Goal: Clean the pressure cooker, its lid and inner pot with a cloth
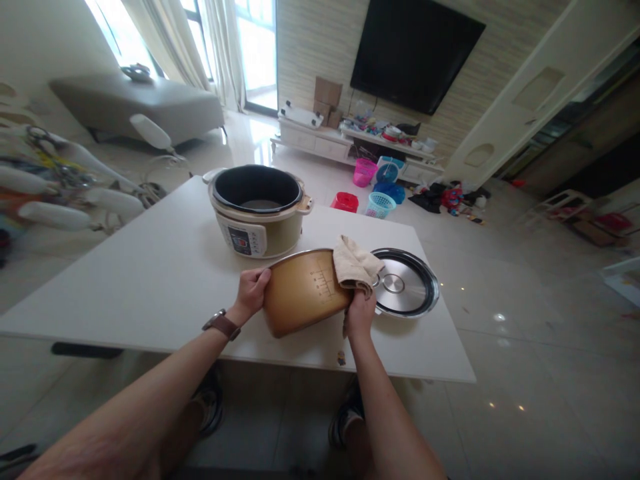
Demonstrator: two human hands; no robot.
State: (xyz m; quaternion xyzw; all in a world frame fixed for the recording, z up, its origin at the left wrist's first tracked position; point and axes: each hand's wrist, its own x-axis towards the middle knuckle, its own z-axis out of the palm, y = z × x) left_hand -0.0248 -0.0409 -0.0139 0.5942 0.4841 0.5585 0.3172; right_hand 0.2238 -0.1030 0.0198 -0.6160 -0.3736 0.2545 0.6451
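My left hand (251, 292) grips the rim of a golden inner pot (303, 293), which is tilted on its side above the white table (150, 280). A beige cloth (354, 265) is pressed against the pot's wall near its rim by my right hand (360, 312), whose fingers are closed on the cloth. A brown watch sits on my left wrist. Behind the pot stands an open rice cooker (257, 210) with a dark, empty cavity. Its round metal lid (406, 283) lies flat on the table right of the pot.
The table's front edge is close to my legs. Beyond it are a grey sofa (135, 103), a drying rack with clutter (60, 180) at left, plastic baskets (377, 193) on the shiny floor, and a TV (415, 50) above a low cabinet.
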